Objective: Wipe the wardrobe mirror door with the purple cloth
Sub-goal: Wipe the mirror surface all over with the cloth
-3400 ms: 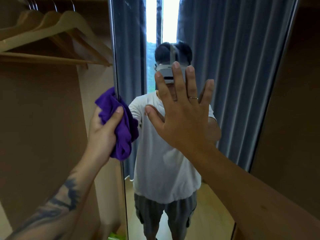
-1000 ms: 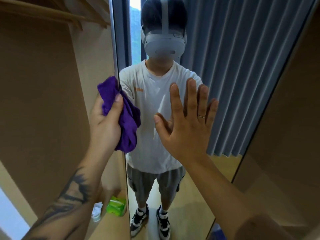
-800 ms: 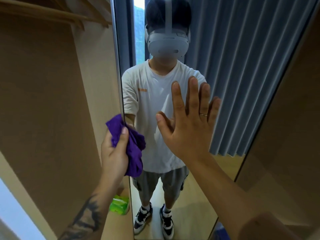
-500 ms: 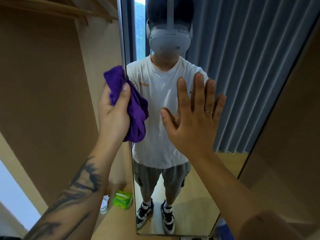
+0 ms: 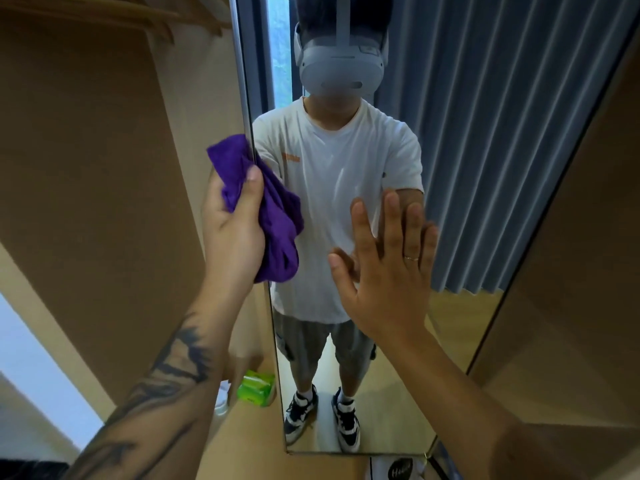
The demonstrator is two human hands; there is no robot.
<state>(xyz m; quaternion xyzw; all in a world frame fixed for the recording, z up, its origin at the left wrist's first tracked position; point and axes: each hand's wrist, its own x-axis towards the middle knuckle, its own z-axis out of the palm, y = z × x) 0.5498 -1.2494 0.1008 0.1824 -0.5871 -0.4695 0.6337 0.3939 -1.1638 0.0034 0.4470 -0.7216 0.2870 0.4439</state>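
The wardrobe mirror door stands upright in front of me, reflecting a person in a white shirt and grey curtains. My left hand grips a bunched purple cloth and holds it against the mirror's left edge at mid height. My right hand lies flat on the glass with its fingers straight and spread, a ring on one finger, to the right of the cloth and a little lower.
The open wardrobe interior with brown panels is on the left, a wooden rail across its top. A green packet lies on the wardrobe floor by the mirror's lower left corner. Another brown panel borders the mirror on the right.
My left hand slid the cloth down the mirror's left edge, up again, and now sits a little lower. My right hand has slipped lower on the glass.
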